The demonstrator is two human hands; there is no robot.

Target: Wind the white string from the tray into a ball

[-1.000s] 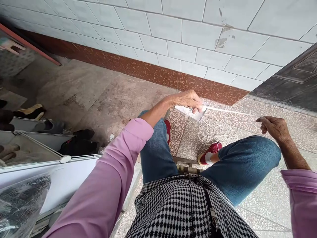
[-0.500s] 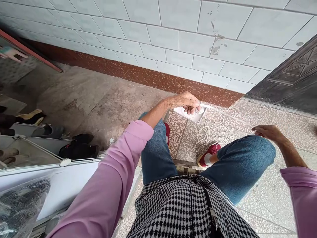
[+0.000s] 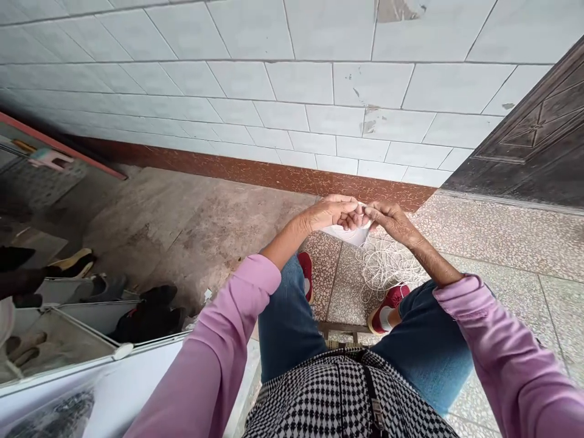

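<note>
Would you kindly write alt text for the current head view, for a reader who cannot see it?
A person's left hand and right hand meet at something white, mostly hidden. Below, a loose tangle of white cord lies on the speckled floor by a red shoe, with a tiled wall and dark door beyond.

Right hand (image 3: pixel 395 224): moved left from beyond the right knee (image 3: pixel 422 298), now fingertips close beside the left hand (image 3: pixel 332 213).
White strand (image 3: pixel 361 205): its long span between the hands a second ago has shortened to a small bit at the fingertips.
Right sleeve (image 3: pixel 483 316): swung inward, now partly covering the right thigh.
Tiled wall (image 3: pixel 310 82): more shows.
</note>
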